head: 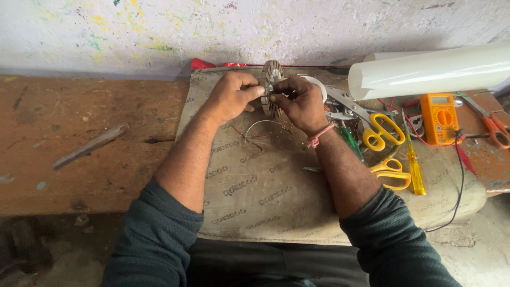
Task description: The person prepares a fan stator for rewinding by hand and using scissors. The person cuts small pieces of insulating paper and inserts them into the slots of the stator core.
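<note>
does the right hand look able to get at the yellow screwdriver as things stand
Probably yes, once it lets go. The right hand is busy gripping the round slotted core with the left hand, but the yellow screwdriver lies uncovered on the mat just to its right.

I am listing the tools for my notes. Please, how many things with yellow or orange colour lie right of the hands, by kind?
Scissors with yellow handles: 2
Yellow screwdriver: 1
Orange multimeter: 1
Tool with orange handles, at the frame edge: 1
Total: 5
</note>
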